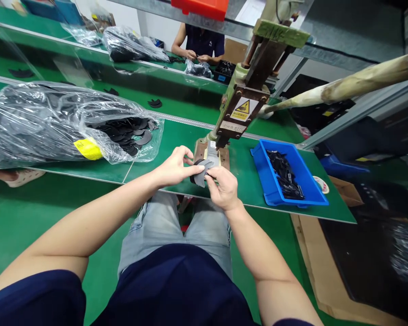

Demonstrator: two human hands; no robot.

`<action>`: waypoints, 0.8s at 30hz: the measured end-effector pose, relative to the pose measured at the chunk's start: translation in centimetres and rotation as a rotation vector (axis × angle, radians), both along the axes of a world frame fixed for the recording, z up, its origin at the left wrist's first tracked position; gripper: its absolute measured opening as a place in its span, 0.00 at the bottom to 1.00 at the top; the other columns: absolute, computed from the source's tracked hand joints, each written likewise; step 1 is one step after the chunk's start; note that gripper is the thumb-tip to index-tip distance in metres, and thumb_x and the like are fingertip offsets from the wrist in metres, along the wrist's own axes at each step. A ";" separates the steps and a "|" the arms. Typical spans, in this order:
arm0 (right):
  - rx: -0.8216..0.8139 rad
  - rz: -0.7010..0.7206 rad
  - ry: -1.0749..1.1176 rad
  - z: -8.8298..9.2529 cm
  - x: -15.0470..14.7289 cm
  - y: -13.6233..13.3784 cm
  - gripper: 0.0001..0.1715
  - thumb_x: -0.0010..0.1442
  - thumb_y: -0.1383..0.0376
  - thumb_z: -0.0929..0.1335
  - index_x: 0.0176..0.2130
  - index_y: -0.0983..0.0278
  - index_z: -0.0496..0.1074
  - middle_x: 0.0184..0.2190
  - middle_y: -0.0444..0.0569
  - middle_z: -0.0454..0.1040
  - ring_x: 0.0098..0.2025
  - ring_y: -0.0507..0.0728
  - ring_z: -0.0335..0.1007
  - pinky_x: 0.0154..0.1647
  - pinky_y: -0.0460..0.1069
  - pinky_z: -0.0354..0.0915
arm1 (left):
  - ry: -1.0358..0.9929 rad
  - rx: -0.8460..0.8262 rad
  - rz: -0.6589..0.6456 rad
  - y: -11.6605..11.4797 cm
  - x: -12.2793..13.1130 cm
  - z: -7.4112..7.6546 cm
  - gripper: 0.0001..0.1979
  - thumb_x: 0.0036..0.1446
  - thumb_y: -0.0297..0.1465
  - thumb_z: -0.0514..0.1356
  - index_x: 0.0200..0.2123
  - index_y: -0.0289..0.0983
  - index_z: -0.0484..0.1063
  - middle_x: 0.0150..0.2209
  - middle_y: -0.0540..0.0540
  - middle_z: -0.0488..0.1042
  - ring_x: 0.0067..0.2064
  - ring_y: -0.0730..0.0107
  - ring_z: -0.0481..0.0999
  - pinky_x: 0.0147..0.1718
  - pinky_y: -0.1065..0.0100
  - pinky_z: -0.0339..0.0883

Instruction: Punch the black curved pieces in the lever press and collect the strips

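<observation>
My left hand (176, 168) grips several dark grey, crescent-shaped flat pieces (200, 177), its thumb lying across them. At their right end, my right hand (222, 185) pinches the top piece between thumb and fingers. Both hands are in front of the base of a green hand press (243, 97), whose upright column carries a yellow warning label. What sits on the press base is partly hidden behind my fingers. To the left, a large clear plastic bag (47, 127) lies with its mouth towards me, spilling similar crescent pieces (129, 133).
A blue bin (263, 181) of small black parts stands right of the press, beside a roll of tape (321, 184). The press lever (353, 81) reaches out to the upper right. Across the conveyor belt (190, 97), another person (204, 45) handles small parts.
</observation>
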State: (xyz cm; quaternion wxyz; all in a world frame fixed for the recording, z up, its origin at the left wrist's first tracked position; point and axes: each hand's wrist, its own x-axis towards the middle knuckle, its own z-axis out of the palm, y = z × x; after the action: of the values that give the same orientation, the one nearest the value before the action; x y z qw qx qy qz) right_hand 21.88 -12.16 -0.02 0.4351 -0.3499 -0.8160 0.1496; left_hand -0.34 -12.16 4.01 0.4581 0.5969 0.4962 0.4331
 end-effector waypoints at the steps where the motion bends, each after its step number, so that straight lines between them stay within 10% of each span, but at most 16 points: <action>1: -0.003 0.001 0.006 -0.1 -0.1 0.0 0.09 0.69 0.57 0.68 0.43 0.57 0.76 0.39 0.50 0.81 0.43 0.57 0.77 0.48 0.56 0.74 | -0.058 -0.090 -0.042 0.2 -0.1 -0.1 0.25 0.51 0.45 0.76 0.42 0.38 0.70 0.40 0.47 0.74 0.38 0.68 0.77 0.33 0.69 0.72; 6: -0.070 -0.042 0.041 -0.9 0.3 0.2 0.17 0.69 0.59 0.68 0.56 0.56 0.74 0.50 0.51 0.81 0.51 0.58 0.79 0.56 0.57 0.76 | -0.159 -0.291 -0.216 1.6 -1.3 -1.0 0.24 0.58 0.49 0.73 0.33 0.37 0.69 0.25 0.51 0.73 0.24 0.74 0.73 0.25 0.72 0.69; 14: -0.146 -0.218 0.160 -2.8 6.3 -2.0 0.20 0.69 0.62 0.68 0.58 0.57 0.73 0.50 0.54 0.77 0.51 0.58 0.79 0.54 0.59 0.80 | -0.139 -0.542 0.321 11.5 -4.5 -5.6 0.15 0.64 0.33 0.71 0.32 0.36 0.67 0.22 0.49 0.73 0.20 0.75 0.72 0.21 0.75 0.67; 20: -0.149 -0.248 0.088 -2.2 9.6 -4.0 0.17 0.66 0.63 0.70 0.54 0.54 0.76 0.47 0.53 0.79 0.48 0.61 0.81 0.50 0.62 0.81 | -0.231 -0.441 0.390 22.3 -2.4 -3.8 0.11 0.67 0.35 0.68 0.42 0.34 0.72 0.31 0.45 0.79 0.29 0.75 0.79 0.34 0.73 0.78; 24: -0.092 -0.387 -0.021 0.2 14.4 -3.7 0.14 0.65 0.60 0.71 0.51 0.53 0.78 0.47 0.52 0.81 0.51 0.62 0.81 0.54 0.63 0.79 | -0.201 -0.400 0.395 23.9 -1.0 -4.3 0.10 0.69 0.35 0.65 0.41 0.34 0.70 0.33 0.45 0.79 0.30 0.76 0.78 0.34 0.73 0.77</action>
State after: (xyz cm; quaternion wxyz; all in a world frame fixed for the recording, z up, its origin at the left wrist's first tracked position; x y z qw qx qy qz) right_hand 36.30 -15.83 0.19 0.4308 -0.5212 -0.7303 0.0968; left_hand -1.34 11.70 -0.27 0.5203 0.3409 0.6304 0.4644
